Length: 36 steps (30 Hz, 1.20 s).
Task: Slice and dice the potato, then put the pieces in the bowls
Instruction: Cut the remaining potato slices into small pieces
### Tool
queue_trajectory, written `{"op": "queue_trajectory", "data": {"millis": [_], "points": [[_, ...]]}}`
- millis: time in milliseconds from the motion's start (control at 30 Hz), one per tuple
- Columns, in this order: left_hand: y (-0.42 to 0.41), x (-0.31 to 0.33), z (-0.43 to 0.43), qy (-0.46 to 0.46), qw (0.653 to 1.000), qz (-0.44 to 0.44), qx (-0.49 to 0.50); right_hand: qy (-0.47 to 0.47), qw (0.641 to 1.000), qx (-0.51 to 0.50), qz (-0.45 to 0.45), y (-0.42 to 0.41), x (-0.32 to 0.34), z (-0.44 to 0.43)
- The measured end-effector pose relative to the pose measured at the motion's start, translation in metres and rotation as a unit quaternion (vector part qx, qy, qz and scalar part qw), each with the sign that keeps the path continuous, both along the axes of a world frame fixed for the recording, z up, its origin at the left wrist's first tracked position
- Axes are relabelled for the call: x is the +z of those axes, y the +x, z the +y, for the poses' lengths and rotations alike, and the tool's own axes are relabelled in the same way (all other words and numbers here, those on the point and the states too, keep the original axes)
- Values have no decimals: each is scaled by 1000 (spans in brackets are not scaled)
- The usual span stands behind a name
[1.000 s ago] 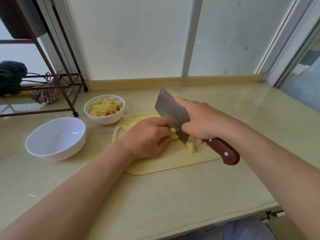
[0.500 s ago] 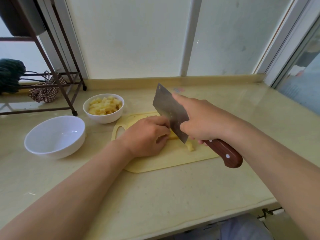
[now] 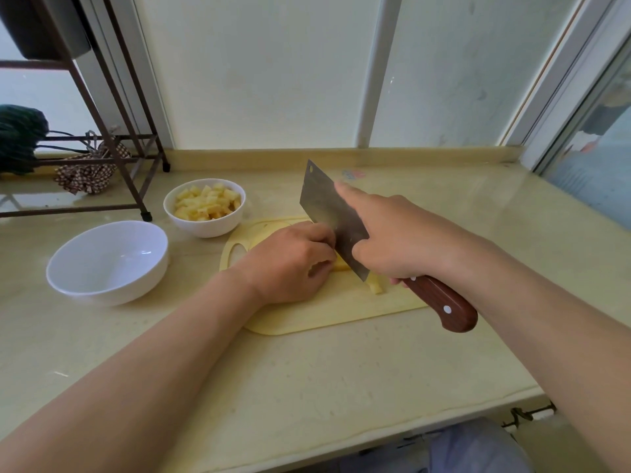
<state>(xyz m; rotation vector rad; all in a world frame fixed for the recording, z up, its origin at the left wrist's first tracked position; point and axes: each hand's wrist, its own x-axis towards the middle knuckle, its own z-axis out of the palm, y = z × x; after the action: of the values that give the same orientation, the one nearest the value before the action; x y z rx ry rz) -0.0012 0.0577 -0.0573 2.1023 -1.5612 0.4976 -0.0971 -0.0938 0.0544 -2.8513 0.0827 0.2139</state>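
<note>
Yellow potato (image 3: 341,266), pinned under curled left hand (image 3: 290,264). Probably firm, wet, slippery; best held on top, fingertips tucked. Right hand (image 3: 399,247) wrapped round cleaver (image 3: 324,206) handle.

R hand (image 3: 399,240) gripped cleaver (image 3: 324,206) over potato (image 3: 342,266) on board (image 3: 324,315); L hand (image 3: 290,264) held potato; filled bowl (image 3: 205,230) by board's far-left corner.

Readable text: none can be made out anywhere in the view.
Counter mark: a small red-and-blue printed patch (image 3: 351,174) lies on the counter (image 3: 341,370) at its far side, just right of the far tip of the cleaver (image 3: 326,209); it is too small and blurred to read.
Cleaver: the blade's grey face is blurred, so whether it bears a stamp or brand cannot be told.
</note>
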Motion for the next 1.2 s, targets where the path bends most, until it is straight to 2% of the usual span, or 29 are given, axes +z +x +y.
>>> {"op": "queue_trajectory", "data": {"millis": [400,700,900,1067,1200], "points": [[3,-1,-2,13,1000,16,-2,-18,1000,21,10,3,-15,5],[1,1,-1,2,1000,27,0,12,1000,16,22,8,-25,2],[-3,9,9,-36,996,80,31,37,999,-2,29,11,-26,-4],[-5,11,12,5,996,87,28,39,999,1,31,10,-26,-7],[-2,10,12,1,995,90,42,36,999,-4,33,11,-26,-7]]}}
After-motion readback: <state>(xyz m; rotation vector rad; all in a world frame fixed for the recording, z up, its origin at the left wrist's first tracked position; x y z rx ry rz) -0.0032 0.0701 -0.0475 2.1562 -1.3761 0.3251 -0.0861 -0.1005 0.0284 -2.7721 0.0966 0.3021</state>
